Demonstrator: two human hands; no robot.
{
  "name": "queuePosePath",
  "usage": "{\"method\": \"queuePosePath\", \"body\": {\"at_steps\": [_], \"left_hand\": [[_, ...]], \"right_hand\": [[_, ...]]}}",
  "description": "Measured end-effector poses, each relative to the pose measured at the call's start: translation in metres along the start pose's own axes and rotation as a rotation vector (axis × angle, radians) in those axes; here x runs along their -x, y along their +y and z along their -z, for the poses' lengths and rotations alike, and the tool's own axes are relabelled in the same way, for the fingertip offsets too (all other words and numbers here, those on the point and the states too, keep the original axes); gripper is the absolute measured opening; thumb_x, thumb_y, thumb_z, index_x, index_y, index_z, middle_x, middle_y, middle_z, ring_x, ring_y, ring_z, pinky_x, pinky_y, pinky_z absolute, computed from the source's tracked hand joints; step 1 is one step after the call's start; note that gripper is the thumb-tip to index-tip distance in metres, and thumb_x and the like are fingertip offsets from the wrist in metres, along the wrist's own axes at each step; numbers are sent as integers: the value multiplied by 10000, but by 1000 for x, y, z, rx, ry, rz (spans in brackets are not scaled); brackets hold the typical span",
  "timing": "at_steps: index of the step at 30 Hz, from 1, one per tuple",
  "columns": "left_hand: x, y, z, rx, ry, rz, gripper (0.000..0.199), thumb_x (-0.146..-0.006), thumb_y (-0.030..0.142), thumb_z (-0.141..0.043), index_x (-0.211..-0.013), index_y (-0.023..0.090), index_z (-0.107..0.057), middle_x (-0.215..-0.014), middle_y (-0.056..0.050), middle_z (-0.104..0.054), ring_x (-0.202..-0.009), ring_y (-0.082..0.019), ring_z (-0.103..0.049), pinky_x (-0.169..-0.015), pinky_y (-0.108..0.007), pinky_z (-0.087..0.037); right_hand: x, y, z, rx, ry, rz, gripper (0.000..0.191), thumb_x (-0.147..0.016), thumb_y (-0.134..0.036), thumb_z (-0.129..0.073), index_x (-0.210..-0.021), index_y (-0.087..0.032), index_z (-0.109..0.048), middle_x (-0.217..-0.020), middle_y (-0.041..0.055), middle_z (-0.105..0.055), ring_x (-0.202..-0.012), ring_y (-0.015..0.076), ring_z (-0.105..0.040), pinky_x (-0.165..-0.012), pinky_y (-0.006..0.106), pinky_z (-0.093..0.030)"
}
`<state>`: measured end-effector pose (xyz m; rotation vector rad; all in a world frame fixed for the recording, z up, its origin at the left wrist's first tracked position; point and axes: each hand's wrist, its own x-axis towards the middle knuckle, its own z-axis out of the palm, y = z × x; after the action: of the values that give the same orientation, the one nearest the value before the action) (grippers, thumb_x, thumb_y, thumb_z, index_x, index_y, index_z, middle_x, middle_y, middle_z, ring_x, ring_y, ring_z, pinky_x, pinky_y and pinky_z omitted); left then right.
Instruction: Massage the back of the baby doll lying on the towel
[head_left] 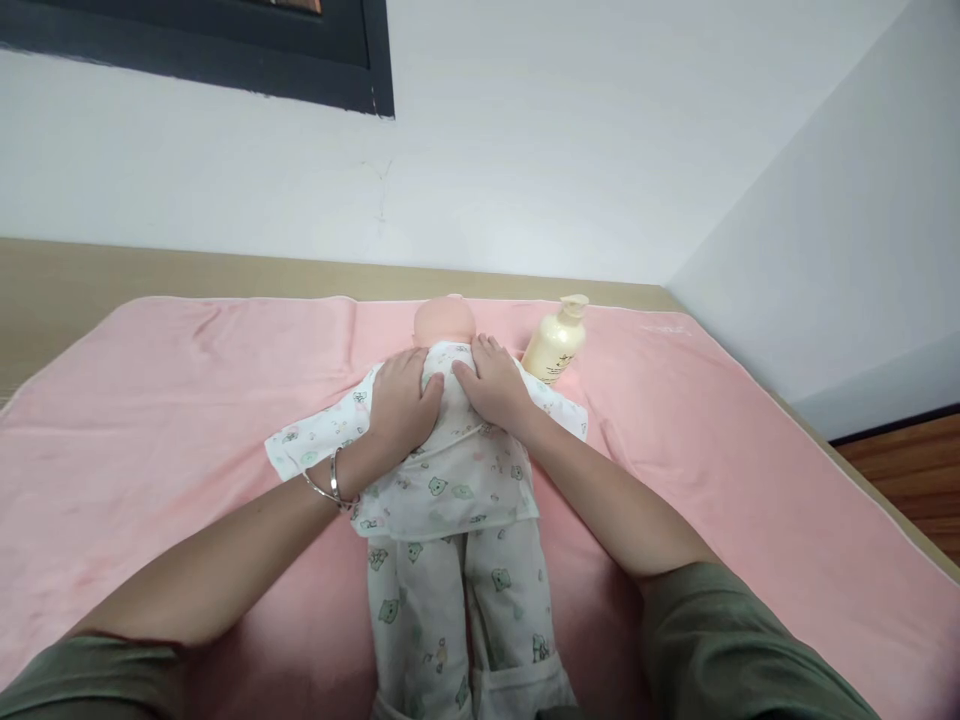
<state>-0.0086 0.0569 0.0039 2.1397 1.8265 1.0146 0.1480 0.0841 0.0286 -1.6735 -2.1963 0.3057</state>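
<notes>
A baby doll [444, 322] lies on a pink blanket with its head toward the wall; no face shows from here. It wears a white printed top [465, 480] with the sleeves spread to both sides, and matching trousers [502, 590]. My left hand [405, 400] rests flat on the doll's upper body at the left shoulder, fingers pointing away from me. On the opposite shoulder lies my right hand [495, 385], also flat, thumb apart from the fingers. Just beyond the right sleeve stands a cream pump bottle [556, 342], leaning slightly.
The pink blanket [187, 400] covers most of a light wooden surface [60, 270]. A white wall [525, 150] rises behind it, with a dark window frame [300, 70] at the upper left. Brown wood [907, 470] shows at the far right.
</notes>
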Motion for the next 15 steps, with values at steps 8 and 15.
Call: {"method": "queuePosePath", "body": {"at_steps": [8, 15], "left_hand": [[-2, -3, -2, -6, -2, -3, 488, -927, 367, -362, -1273, 119, -599, -1281, -165, -665, -1191, -337, -580, -1077, -509, -440], [21, 16, 3, -136, 0, -103, 513, -951, 305, -364, -1391, 80, -500, -1427, -231, -542, -1363, -394, -462, -1134, -594, -354]], "right_hand": [[2, 0, -3, 0, 10, 21, 635, -1003, -418, -342, -1485, -13, -424, -1566, 213, -450, -1478, 342, -379, -1236, 480, -262], [-14, 14, -1, -87, -64, -4, 595, -1005, -458, -326, -1411, -59, -499, -1507, 200, -517, -1436, 379, -414, -1162, 517, -367]]}}
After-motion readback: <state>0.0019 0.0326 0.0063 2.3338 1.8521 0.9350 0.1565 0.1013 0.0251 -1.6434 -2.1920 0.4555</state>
